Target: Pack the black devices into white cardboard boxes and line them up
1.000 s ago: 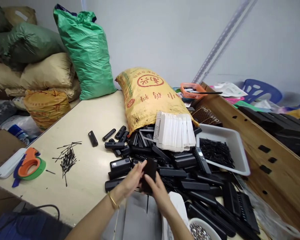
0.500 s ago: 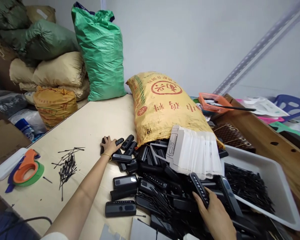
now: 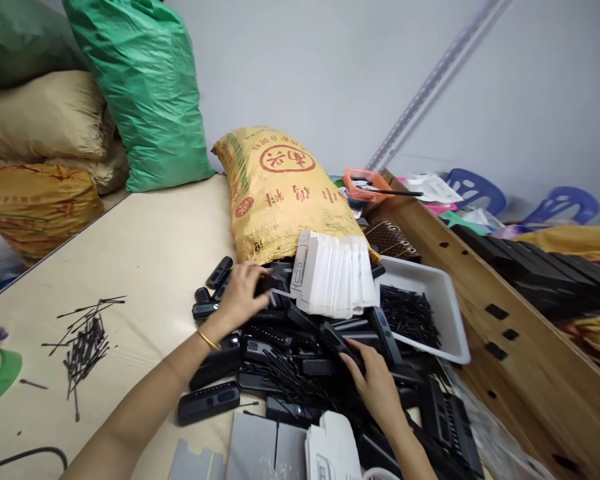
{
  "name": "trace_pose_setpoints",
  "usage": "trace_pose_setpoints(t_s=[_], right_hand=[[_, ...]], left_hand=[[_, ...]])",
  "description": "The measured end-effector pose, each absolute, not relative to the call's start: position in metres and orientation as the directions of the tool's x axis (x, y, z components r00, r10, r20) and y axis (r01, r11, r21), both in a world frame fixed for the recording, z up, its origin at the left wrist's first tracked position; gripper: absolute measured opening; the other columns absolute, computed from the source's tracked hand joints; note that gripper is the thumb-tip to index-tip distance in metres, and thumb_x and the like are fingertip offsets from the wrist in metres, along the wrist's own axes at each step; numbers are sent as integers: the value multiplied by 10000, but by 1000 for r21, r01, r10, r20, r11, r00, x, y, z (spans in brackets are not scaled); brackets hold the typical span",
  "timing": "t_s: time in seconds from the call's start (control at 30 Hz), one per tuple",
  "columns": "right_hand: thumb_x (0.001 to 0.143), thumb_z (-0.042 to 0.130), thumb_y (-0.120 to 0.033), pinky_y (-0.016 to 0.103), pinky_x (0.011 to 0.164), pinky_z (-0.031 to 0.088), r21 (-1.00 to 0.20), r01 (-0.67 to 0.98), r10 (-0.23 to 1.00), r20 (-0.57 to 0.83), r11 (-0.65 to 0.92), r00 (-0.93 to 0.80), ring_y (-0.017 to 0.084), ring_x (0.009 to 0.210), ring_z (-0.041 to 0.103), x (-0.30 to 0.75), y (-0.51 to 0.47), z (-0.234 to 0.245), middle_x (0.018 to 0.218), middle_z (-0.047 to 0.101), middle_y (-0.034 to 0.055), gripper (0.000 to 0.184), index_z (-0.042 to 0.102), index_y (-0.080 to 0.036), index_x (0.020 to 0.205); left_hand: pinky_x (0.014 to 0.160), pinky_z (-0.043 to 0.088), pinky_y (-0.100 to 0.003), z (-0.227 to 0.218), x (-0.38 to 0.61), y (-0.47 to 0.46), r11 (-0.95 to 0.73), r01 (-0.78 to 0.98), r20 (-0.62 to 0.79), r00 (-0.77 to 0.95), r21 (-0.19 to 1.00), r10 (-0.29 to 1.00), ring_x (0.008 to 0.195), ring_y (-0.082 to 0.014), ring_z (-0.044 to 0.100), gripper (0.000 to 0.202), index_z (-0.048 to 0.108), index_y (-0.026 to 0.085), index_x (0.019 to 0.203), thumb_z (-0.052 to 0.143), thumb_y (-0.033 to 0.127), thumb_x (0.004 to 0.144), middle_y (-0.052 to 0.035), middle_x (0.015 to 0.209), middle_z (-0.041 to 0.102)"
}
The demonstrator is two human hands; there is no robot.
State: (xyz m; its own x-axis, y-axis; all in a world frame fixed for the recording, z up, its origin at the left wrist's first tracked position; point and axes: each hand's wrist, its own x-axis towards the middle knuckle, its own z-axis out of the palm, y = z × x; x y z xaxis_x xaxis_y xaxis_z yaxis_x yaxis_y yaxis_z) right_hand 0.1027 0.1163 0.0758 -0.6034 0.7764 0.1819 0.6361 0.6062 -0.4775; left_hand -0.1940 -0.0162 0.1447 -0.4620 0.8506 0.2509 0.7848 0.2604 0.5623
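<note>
Both hands are down in the heap of black plastic casings [image 3: 300, 347] spread over the counter [image 3: 145, 247], just in front of the yellow sack [image 3: 280, 193]. The left hand [image 3: 240, 297] reaches to the far edge of the heap, fingers curled together over one dark casing [image 3: 266, 285] near the stack of white cards [image 3: 333, 273]; the grip looks closed on it, though the palm hides most of the piece. The right hand [image 3: 375, 383] rests lower in the pile, fingers pinched on a long black casing [image 3: 341, 341] that lies tilted across others. To do this well, each hand should lift its piece straight up and clear, because loose black pins [image 3: 290, 377] lie tangled over the casings and could drag along. Keep the sleeve side away from the white tray [image 3: 447, 300] of pins [image 3: 410, 313] at the right, touching the heap. A second scatter of pins [image 3: 83, 337] sits well apart on the left.
</note>
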Motion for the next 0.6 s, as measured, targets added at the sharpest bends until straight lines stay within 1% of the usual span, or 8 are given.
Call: trace_pose_setpoints(t_s=[0.07,0.1,0.17,0.23,0.33,0.4,0.5,0.6], right_hand=[[819,442,-449,413,918,402,-521,595,769,219,613,-600,252,984,548,109,116,76,1022,611,93,357,552,-200,1049],[809,451,-457,418,908,405,-543,596,791,248,592,-559,254,970,550,113,117,76,1010,612,94,363,558,-198,1039],[782,472,-476,431,883,412,-606,630,872,293,486,-391,259,931,557,120,122,75,990,609,106,393,563,-182,1027],[742,514,-478,436,861,417,-720,613,945,272,325,-182,260,893,565,124,129,72,985,606,120,430,559,-160,1029],[714,520,-447,407,848,429,-855,488,983,180,175,-37,248,905,573,120,138,67,1018,601,135,463,541,-136,1057],[738,456,-430,388,858,426,-886,438,987,156,153,-30,240,955,564,115,141,63,1061,594,138,458,535,-132,1077],[749,412,-426,405,912,379,-896,414,987,141,159,-74,247,1036,521,113,139,58,1104,585,116,455,557,-151,1080],[738,426,-468,437,927,341,-868,463,984,170,179,-63,279,1070,479,118,137,52,1107,572,112,496,568,-147,1089]], left_hand=[[976,365,-346,156,-145,0,-16,887,346,-163,462,924,1143,-214,397,402,493,206,1125,596,341,761,-57,1244,446],[944,393,-366,158,-122,8,-88,918,352,-58,386,934,1132,-228,402,407,494,198,1121,608,327,752,-66,1246,450],[868,436,-397,155,-81,24,-103,962,322,17,254,947,1108,-251,419,330,508,185,1092,574,266,779,-86,1236,467],[816,452,-425,146,-50,38,-57,978,289,-3,198,957,1093,-269,438,225,535,153,1045,469,178,831,-120,1210,490],[829,437,-483,127,-27,56,-16,982,262,-34,187,964,1139,-307,424,288,531,99,1087,379,100,843,-185,1249,465],[905,390,-515,118,-27,66,-39,984,258,-8,175,966,1211,-312,368,426,443,138,1234,463,140,809,-172,1350,381],[1012,287,-520,112,-41,77,-223,955,282,164,195,945,1288,-287,288,740,269,231,1367,604,256,707,-126,1440,260],[1065,235,-468,111,-55,79,-405,885,356,310,230,881,1313,-256,268,713,307,177,1357,586,362,727,-155,1421,276]])
